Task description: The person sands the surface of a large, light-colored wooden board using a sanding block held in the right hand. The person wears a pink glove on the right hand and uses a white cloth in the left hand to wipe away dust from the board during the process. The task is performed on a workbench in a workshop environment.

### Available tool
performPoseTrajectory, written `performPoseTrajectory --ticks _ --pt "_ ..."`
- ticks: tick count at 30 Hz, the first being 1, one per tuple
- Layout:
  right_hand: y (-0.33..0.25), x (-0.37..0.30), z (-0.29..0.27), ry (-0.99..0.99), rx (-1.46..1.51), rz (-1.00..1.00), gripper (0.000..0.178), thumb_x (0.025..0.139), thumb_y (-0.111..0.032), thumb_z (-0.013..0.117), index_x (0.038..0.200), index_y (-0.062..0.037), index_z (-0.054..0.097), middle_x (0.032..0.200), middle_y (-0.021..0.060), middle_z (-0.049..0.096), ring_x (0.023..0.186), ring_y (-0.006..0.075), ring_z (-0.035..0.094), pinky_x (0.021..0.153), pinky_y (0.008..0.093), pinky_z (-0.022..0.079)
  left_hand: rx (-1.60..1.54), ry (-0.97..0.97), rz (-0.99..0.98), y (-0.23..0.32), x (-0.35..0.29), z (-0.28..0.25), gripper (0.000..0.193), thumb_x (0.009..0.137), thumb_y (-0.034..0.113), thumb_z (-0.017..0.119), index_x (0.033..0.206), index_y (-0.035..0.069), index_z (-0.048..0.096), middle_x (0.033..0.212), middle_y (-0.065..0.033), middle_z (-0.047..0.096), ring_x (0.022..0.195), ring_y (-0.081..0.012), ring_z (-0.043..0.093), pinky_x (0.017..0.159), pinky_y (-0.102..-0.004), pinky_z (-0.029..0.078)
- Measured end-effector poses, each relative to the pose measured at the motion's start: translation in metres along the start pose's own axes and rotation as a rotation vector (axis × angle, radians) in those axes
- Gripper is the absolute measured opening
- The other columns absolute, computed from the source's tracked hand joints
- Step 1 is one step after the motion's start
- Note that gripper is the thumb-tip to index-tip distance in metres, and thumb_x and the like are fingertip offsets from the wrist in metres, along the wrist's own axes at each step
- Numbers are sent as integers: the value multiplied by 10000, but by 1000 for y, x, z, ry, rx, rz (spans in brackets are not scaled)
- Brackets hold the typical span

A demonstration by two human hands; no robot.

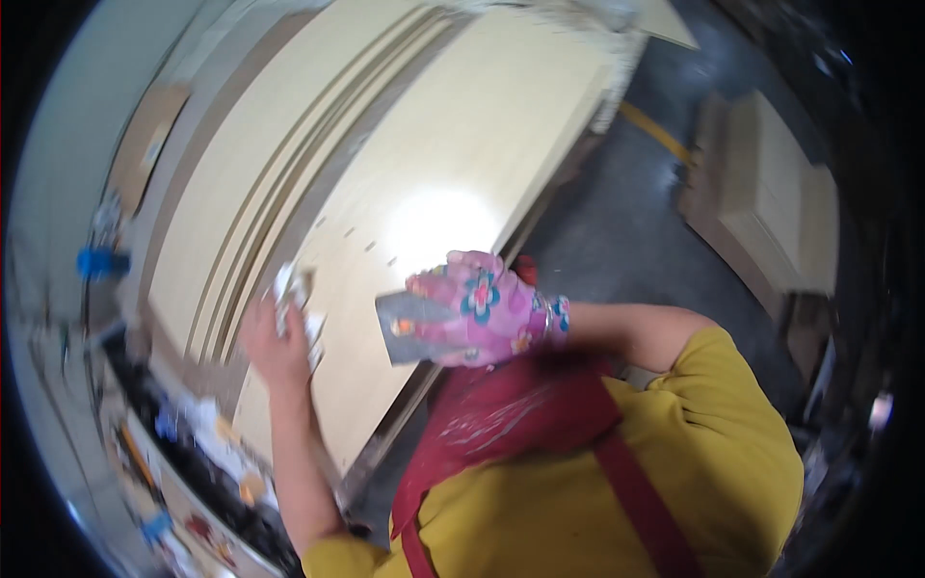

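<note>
A pale wooden panel [453, 144] with a row of short dark slots lies in front of me. My right hand [482, 303], in a pink flowered glove, is closed round a thin grey rectangular sheet [392, 328] above the panel's near right edge. Whether the sheet is a scraper blade or an abrasive piece, I cannot tell. Over the panel's left side, my bare left hand [277, 337] is closed on a crumpled white cloth or paper [293, 289]. Blur hides the tips of its fingers.
More pale boards [279, 144] lie side by side to the left. A blue object [102, 262] stands beyond them. To the right, a stack of boards [771, 202] rests on the grey floor [597, 222], near a yellow floor line [655, 132]. Small clutter [207, 424] fills the lower left.
</note>
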State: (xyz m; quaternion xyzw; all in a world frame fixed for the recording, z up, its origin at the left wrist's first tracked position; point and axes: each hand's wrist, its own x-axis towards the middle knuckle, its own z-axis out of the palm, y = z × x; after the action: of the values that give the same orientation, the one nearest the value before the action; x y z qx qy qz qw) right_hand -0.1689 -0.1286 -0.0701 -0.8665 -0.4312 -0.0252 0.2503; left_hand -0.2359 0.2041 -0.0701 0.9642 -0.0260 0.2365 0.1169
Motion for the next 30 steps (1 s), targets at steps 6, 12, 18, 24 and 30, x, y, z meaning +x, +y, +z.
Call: performPoseTrajectory --ticks 6,12,18,24,30 --pt "213 -62 -101 661 -545 566 512 855 -438 610 1272 -141 603 1073 123 674 1026 298 636 851 473 501 34 -40 26 9 7 0 260 863 149 599 1050 -29 627 930 -201 600 818 -398 582 689 -477 451" --pt "81 -17 -53 88 -165 136 554 798 -401 589 1293 -153 563 1256 126 600 1157 289 569 957 440 465 43 -66 -19 1 0 7 292 888 181 586 1082 -35 610 1022 -219 588 905 -422 560 765 -496 435" --pt "278 -66 -134 648 -593 378 379 848 -330 580 1195 -187 634 1135 111 667 965 286 647 815 428 531 124 -53 -34 2 -5 3 299 900 197 570 1083 -37 602 1023 -219 586 893 -418 559 762 -495 435" --pt "378 -154 -172 1011 707 995 562 883 -454 655 1312 -98 580 942 5 653 750 130 612 664 292 513 -60 29 -278 65 30 46 291 892 93 591 1140 -59 602 1113 -221 615 1029 -380 582 898 -478 463" --pt "365 -113 -142 974 1072 864 466 940 -363 617 1304 -75 578 1032 11 648 813 76 606 673 247 499 -304 -291 434 354 184 179 273 820 151 575 1064 69 666 1149 -191 616 1031 -361 580 908 -490 425"
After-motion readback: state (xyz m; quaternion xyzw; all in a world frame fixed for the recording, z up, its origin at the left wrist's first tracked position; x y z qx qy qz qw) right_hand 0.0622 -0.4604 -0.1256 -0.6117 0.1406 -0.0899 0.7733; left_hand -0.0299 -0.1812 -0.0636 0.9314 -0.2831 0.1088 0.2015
